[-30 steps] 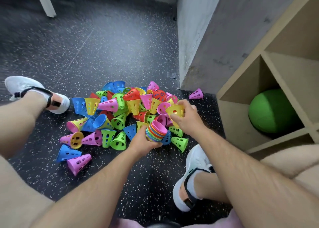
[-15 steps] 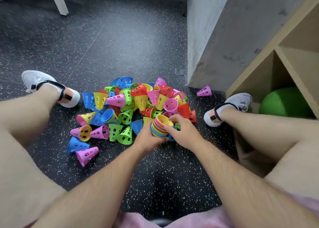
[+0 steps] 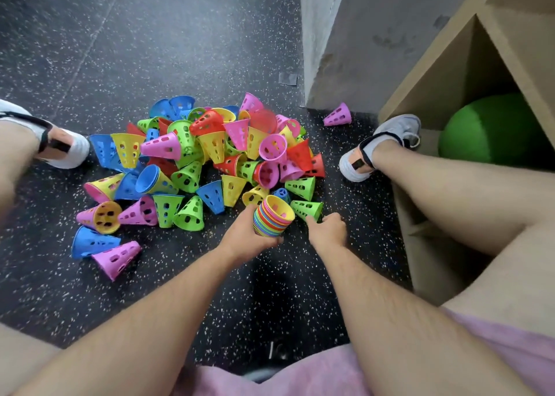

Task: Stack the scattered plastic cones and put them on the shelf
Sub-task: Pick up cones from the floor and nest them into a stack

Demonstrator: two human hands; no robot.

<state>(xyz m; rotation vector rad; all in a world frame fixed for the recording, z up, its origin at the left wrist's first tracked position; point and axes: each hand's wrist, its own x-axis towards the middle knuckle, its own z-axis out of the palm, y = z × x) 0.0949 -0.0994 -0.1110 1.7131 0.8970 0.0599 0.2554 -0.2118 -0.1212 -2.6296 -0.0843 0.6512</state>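
A pile of scattered plastic cones (image 3: pixel 210 152) in pink, yellow, green, blue and red lies on the dark speckled floor. My left hand (image 3: pixel 246 236) grips a nested stack of cones (image 3: pixel 271 217), tilted, with a yellow cone on top. My right hand (image 3: pixel 327 229) is low over the floor just right of the stack, fingers bent beside the wide rim of a green cone (image 3: pixel 304 208) that lies on its side. That hand holds nothing. The wooden shelf (image 3: pixel 468 53) stands at the right.
A green ball (image 3: pixel 492 128) fills the shelf's lower compartment. A concrete pillar (image 3: pixel 345 35) rises behind the pile, with one stray pink cone (image 3: pixel 338 115) at its foot. My shoes (image 3: pixel 381 146) (image 3: pixel 64 148) flank the pile.
The yellow cone from my right hand now tops the stack. My right hand let it go and dropped right toward the green cone. My right leg swung out toward the shelf.
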